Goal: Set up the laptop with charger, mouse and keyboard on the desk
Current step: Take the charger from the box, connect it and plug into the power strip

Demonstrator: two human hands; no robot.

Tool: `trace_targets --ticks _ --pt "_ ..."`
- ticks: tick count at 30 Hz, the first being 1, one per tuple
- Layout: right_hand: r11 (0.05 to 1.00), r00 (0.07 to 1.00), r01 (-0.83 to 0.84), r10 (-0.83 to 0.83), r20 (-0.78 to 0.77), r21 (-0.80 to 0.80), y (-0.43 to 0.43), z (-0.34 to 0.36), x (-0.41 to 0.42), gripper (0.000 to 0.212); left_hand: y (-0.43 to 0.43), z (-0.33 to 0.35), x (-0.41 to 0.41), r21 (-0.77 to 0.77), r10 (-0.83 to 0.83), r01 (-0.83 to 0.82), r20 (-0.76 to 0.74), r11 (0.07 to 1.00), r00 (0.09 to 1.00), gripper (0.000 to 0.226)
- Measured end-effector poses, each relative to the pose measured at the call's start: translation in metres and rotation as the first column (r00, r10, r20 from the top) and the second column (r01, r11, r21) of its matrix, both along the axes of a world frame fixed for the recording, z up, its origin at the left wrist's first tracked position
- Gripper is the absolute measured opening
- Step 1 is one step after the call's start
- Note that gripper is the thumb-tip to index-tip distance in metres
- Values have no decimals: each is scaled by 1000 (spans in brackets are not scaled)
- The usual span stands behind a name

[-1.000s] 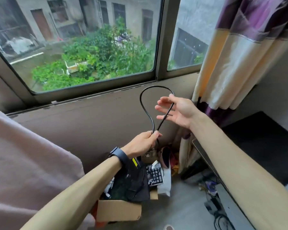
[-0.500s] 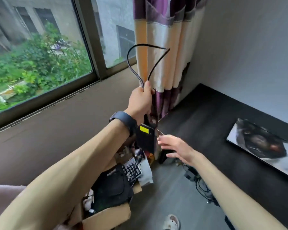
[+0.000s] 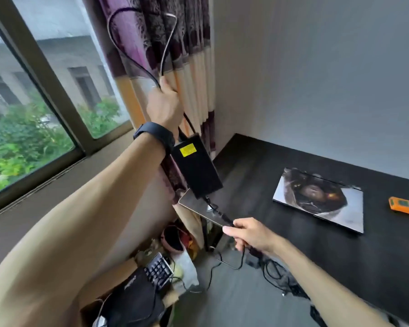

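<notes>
My left hand is raised in front of the curtain and grips the black charger cable, which loops above it. The black charger brick with a yellow label hangs below that hand, over the desk's left corner. My right hand pinches the cable that leaves the brick's lower end. A closed laptop with a picture on its lid lies flat on the black desk. A black keyboard sticks out of a cardboard box on the floor at the lower left.
An orange power strip lies at the desk's right edge. A purple and cream curtain hangs at the corner beside the window. Cables tangle on the floor under the desk. A black cloth item lies in the box.
My left hand has lifted the charger higher and toward the desk, so the brick now hangs in the air. My right hand has taken hold of the cable below the brick.
</notes>
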State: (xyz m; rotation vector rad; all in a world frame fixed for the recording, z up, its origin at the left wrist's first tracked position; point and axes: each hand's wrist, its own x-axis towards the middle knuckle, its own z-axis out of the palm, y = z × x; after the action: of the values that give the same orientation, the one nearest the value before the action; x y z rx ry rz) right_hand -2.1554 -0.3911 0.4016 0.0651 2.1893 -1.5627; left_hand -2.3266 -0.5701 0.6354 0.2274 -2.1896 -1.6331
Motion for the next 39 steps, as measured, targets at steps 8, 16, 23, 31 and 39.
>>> trace_targets --ticks 8,16,23,31,39 --pt "840 929 369 -322 -180 397 237 74 59 49 92 -43 20 -314 -58 58 10 948 998 48" --pt "780 720 618 -613 -325 -102 299 160 68 15 245 -53 50 -532 -386 410 163 741 908 47" --pt "808 731 584 -567 -379 -83 326 183 53 22 349 -23 84 -213 -780 861 366 461 508 40" --pt "805 750 555 -593 -293 -210 355 183 60 28 406 -45 105 59 -912 954 318 292 260 38" --pt "790 880 475 -430 -203 388 383 180 91 36 451 -75 118 -572 -860 814 364 97 358 41"
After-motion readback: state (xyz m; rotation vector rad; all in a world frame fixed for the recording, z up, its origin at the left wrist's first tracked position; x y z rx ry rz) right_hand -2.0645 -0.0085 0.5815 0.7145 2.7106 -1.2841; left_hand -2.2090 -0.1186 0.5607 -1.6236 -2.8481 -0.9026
